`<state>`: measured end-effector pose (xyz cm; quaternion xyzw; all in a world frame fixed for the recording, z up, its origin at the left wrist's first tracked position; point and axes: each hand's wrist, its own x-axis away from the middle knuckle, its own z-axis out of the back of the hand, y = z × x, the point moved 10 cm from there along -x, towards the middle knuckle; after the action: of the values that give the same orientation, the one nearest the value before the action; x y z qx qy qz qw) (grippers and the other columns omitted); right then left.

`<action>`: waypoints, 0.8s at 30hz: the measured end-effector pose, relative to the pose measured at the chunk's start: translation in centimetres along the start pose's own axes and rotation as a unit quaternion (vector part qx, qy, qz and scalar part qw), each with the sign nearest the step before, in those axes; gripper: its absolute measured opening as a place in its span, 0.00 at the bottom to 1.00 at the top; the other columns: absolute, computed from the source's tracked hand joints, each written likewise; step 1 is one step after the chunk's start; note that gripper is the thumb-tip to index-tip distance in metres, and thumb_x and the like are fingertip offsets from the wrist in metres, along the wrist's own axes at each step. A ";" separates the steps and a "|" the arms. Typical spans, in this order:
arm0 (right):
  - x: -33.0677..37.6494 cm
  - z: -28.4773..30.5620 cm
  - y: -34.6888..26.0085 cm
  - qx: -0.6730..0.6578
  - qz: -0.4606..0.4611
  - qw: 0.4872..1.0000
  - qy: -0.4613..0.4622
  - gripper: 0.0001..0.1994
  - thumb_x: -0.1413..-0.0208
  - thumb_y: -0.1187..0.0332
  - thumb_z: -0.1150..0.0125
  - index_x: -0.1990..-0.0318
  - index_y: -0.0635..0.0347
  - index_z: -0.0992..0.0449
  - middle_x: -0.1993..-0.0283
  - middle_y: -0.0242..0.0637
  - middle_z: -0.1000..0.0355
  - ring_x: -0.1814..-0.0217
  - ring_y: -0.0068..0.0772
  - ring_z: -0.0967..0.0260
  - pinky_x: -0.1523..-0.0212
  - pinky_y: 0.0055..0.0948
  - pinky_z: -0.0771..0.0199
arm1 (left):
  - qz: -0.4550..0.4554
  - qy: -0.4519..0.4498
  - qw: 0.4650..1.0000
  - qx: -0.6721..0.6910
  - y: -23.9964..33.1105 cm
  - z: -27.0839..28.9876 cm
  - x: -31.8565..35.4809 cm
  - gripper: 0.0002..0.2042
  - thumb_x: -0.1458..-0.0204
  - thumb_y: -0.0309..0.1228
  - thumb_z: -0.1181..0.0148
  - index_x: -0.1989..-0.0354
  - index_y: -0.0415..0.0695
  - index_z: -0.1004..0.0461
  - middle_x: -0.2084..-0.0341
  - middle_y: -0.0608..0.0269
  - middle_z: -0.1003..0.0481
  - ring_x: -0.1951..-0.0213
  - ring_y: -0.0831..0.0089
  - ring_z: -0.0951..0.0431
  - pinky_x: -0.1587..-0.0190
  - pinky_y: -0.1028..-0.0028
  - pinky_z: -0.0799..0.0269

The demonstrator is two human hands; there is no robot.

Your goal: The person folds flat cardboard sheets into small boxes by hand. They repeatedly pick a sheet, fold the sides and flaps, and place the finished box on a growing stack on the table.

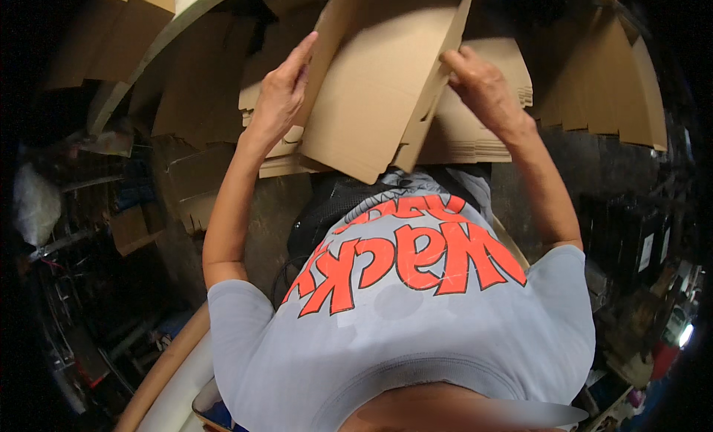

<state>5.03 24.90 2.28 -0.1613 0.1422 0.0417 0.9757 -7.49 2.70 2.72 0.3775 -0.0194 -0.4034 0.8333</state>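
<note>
A brown cardboard box blank (371, 98) with its long sides folded up stands tilted in front of me. My left hand (286, 86) lies along the outside of its left side panel, fingers stretched out and pointing away from me. At the right side panel, the fingers of my right hand (479, 83) are curled and pinch the panel's edge. Under the blank is a stack of flat cardboard sheets (475, 138), which shows on both sides of it. The far end of the blank is cut off by the top of the picture.
More stacked cardboard (605, 83) stands at the right, and further cardboard sheets (197, 83) are at the left. A pale curved edge (160, 46) crosses the upper left. Long rolls (174, 372) lie at the lower left, and dark boxes (627, 239) stand at the right.
</note>
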 end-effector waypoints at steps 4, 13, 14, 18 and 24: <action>-2.2 0.5 1.6 -0.034 0.027 0.999 -0.023 0.19 0.53 0.82 0.38 0.53 0.58 0.33 0.57 0.45 0.33 0.54 0.53 0.31 0.55 0.46 0.29 | 0.059 -0.009 0.993 0.102 0.4 -0.2 0.6 0.20 0.36 0.25 0.55 0.36 0.47 0.35 0.56 0.56 0.23 0.56 0.71 0.23 0.53 0.71 0.25; -1.8 0.2 2.3 0.208 0.145 0.966 -0.058 0.18 0.51 0.77 0.41 0.50 0.53 0.25 0.31 0.37 0.41 0.23 0.38 0.57 0.25 0.49 0.56 | -0.235 -0.017 0.940 -0.247 4.3 -3.0 0.2 0.32 0.59 0.22 0.32 0.41 0.50 0.31 0.43 0.56 0.31 0.37 0.60 0.35 0.35 0.58 0.36; -1.0 -0.3 2.4 0.216 0.159 0.959 -0.096 0.15 0.51 0.77 0.41 0.54 0.56 0.24 0.33 0.36 0.38 0.23 0.38 0.56 0.25 0.49 0.57 | -0.259 -0.067 0.927 -0.263 4.4 -4.1 -0.1 0.28 0.59 0.23 0.31 0.45 0.48 0.30 0.45 0.56 0.30 0.37 0.61 0.35 0.35 0.58 0.36; -0.3 -0.8 2.5 0.177 0.179 0.953 -0.170 0.11 0.51 0.75 0.40 0.59 0.60 0.24 0.42 0.34 0.31 0.27 0.40 0.47 0.27 0.44 0.47 | -0.361 -0.141 0.877 -0.285 5.0 -5.4 -1.4 0.11 0.54 0.32 0.32 0.68 0.42 0.29 0.66 0.59 0.26 0.52 0.63 0.26 0.37 0.59 0.34; -2.1 0.7 1.6 -0.012 0.190 0.972 -0.137 0.10 0.52 0.78 0.40 0.60 0.63 0.25 0.53 0.39 0.27 0.44 0.46 0.32 0.46 0.37 0.26 | -0.330 -0.034 0.916 -0.226 3.5 -4.5 -2.2 0.14 0.51 0.37 0.34 0.75 0.43 0.32 0.79 0.61 0.32 0.71 0.63 0.26 0.54 0.65 0.27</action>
<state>3.02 26.62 3.05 -0.1359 0.0346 0.2500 0.9580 -5.16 8.33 2.36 0.1503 0.1697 -0.6613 0.7150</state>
